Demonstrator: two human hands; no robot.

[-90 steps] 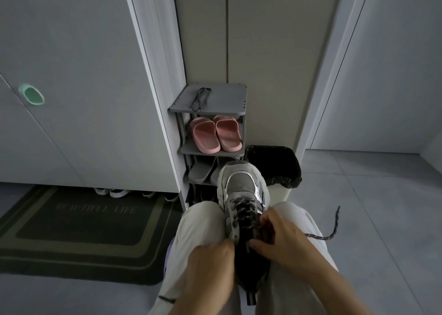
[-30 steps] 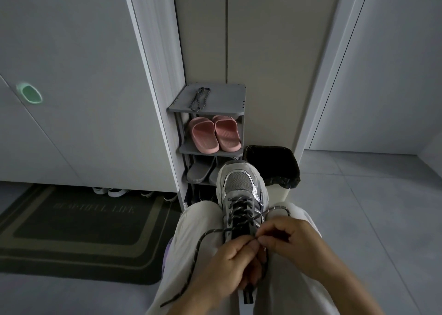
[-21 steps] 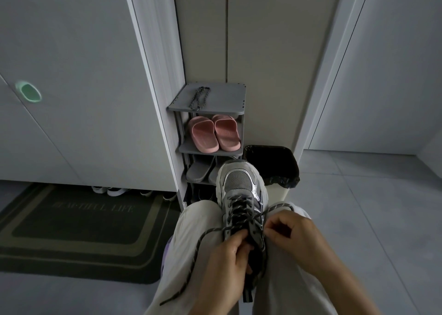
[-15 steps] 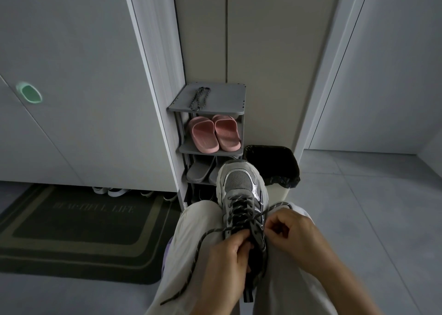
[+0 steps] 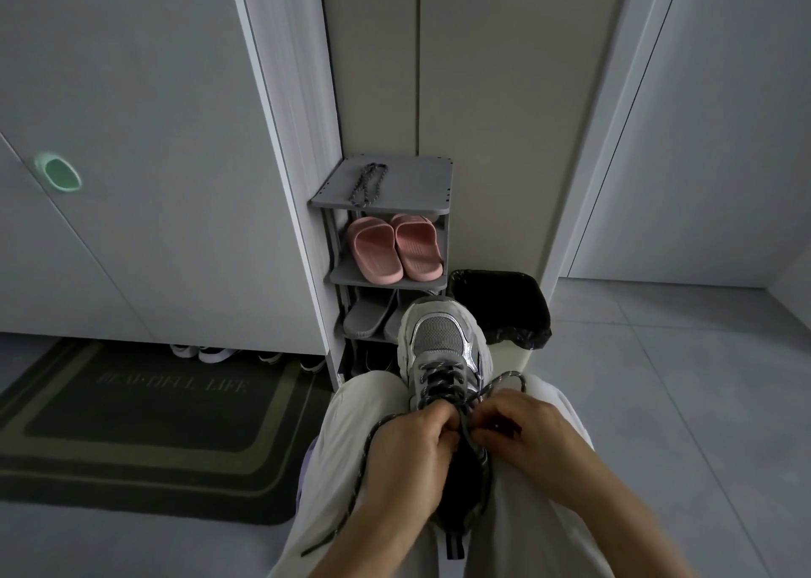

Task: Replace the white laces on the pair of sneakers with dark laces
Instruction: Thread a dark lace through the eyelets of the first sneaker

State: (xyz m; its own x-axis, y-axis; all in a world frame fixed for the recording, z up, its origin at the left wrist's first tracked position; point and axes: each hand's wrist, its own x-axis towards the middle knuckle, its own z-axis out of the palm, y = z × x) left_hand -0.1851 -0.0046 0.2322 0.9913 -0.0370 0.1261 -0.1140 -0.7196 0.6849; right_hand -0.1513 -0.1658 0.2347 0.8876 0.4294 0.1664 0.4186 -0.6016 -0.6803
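While tiled floor runs out to the right edge of the frame, the middle is hemmed in: a grey shoe rack stands against the wall at centre, a black-lined bin just right of it, a cabinet edge close on its left. On the rack's top shelf lies a coiled spare lace; pink slippers sit one shelf down. The sneaker is at lower centre, lodged between the knees of pale trousers, toe pointing up-frame towards the rack: grey mesh, silvery overlays, white sole, with a dark speckled lace already crossing its eyelets. One free end trails down the left-frame thigh to the bottom edge; a loop rises by the right hand. Both hands meet over the tongue: the left hand pinches the lace between thumb and curled fingers, the right hand's fingers curl in on the lace beside it
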